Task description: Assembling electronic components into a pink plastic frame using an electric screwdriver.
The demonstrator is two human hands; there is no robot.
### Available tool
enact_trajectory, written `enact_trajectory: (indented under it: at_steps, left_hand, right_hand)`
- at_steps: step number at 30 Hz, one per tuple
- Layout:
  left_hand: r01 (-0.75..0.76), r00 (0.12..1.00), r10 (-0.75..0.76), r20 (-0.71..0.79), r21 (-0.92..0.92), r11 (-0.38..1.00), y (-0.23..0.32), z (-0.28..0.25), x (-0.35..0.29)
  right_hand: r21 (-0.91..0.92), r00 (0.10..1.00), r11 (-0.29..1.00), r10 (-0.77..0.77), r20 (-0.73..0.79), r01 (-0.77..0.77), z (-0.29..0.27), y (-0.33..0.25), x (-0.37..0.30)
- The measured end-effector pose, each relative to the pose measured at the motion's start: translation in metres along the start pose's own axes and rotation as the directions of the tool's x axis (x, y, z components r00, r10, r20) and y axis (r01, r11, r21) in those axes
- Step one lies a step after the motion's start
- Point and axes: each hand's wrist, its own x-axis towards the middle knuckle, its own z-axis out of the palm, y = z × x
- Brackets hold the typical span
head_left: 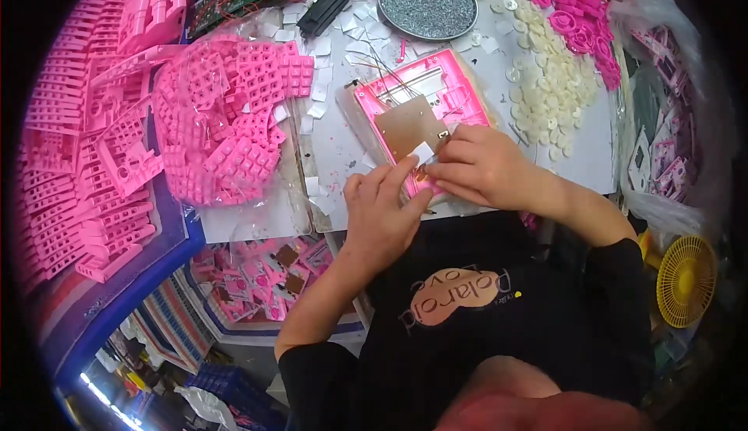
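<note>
A pink plastic casing (460,80) lies tilted on a block in front of me, with a brown circuit board (407,123) over its lower half. Thin wires (382,73) run up from its far left side. Against the board's near edge is a small white square (423,152), which the index fingertip of my left hand (383,217) touches. That hand's thumb and fingers are apart. My right hand (487,168) has its fingers pinched together at the board's near right corner. What they grip is hidden.
Pink keypad parts (226,119) fill a clear bag on the left, beside stacked pink frames (54,182). A round tin of screws (428,3) stands at the back, near a black tool (327,9). Cream discs (553,80) and magenta parts (576,18) are heaped on the right.
</note>
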Motion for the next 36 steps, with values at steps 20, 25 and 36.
enact_trajectory:
  at_steps: [20,25,36]
  left_hand:
    - [0.212,0.819,-0.526,0.230,-0.973,-0.095,-0.028,0.000,0.016]
    - [0.200,0.924,-0.382,-0.003,-0.849,0.490,-0.020,-0.011,0.026]
    - [-0.061,0.996,0.028,-0.084,-0.415,0.908,0.003,-0.015,0.041]
  right_hand:
    - [0.089,0.969,0.995,0.023,0.246,-0.047,-0.012,0.001,-0.009]
    - [0.117,0.981,0.992,0.030,0.193,-0.053,-0.012,0.005,-0.006]
    - [0.511,0.941,0.792,0.304,0.147,-0.335,-0.029,-0.011,-0.001]
